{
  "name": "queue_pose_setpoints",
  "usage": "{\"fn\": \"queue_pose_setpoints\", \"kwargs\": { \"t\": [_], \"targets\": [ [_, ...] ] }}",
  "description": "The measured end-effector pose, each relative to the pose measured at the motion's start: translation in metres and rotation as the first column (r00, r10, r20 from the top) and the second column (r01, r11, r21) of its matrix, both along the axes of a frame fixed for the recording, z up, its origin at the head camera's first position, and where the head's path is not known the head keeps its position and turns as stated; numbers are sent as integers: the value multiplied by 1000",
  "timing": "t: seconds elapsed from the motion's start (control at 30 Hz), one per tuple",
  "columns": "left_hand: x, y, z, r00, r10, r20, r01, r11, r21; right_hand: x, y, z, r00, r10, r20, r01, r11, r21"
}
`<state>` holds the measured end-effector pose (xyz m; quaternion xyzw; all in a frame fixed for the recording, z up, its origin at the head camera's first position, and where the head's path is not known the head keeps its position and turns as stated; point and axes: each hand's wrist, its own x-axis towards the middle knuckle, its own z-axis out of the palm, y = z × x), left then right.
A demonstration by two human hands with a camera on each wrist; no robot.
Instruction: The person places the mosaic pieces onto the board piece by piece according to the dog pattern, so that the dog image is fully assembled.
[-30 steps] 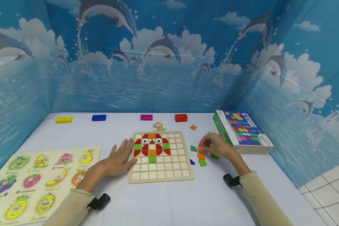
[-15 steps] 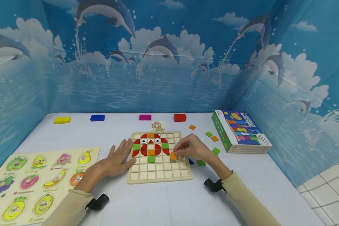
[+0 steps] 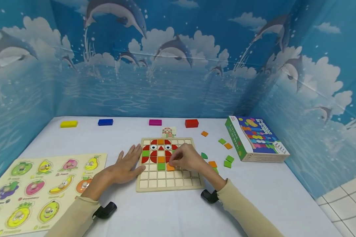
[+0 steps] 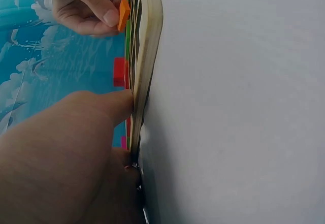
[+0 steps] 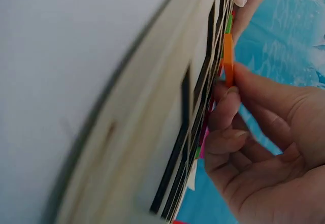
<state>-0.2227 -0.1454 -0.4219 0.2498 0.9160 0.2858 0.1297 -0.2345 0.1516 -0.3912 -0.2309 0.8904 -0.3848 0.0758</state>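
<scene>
Head view: we see the right hand [image 3: 186, 158] pinching an orange tile [image 3: 170, 167] between thumb and fingertips, low over the wooden grid board [image 3: 169, 182], just right of the green square in the pattern's centre column. Tile looks tilted, one edge toward the board; we can't tell if it's seated in a cell. Left hand [image 3: 125, 167] lies flat and relaxed on the counter [image 3: 178, 214], fingers straight, fingertips touching the board's left edge, gripping nothing. Left wrist view confirms: thumb [image 4: 114, 107] pressed against the board's side [image 4: 147, 56], and the orange tile [image 4: 123, 13] held on edge between the other hand's fingertips above the board. Right wrist view: tile [image 5: 228, 59] sits edge-on between thumb and forefinger, close to the grid face [image 5: 152, 132]; contact unclear. Board's upper rows carry a partial pattern of red, green and orange tiles. Loose tiles [image 3: 227, 161] in green and orange lie on the counter right of the board, near a game box [image 3: 256, 138]. Fruit puzzle [image 3: 44, 187] sits at far left. Yellow [image 3: 69, 124], blue [image 3: 105, 122], magenta [image 3: 155, 122] and red [image 3: 191, 123] blocks line the back edge; a small pattern card [image 3: 168, 132] lies just behind the board.
</scene>
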Motion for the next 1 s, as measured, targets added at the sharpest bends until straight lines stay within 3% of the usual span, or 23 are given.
{"fn": "queue_pose_setpoints", "kwargs": {
  "t": [0.07,0.23,0.67,0.83,1.0],
  "targets": [
    [1,1,2,1000,-7,-1,7,1000,13,1,0,1,1000,6,-11,-5,1000,12],
    [-4,0,-7,1000,-7,-15,8,1000,6,2,6,4,999,38,-33,-37,999,27],
    [-13,-3,-19,999,20,-30,-22,997,-79,-1,9,4,993,98,-61,-97,995,26],
    [-9,-3,-14,1000,13,-10,-14,999,-42,-7,45,13,985,158,-71,-159,987,-19],
    [-6,-2,-10,1000,0,-15,0,1000,-19,-11,102,15,992,121,-38,-121,993,0]
  ]
}}
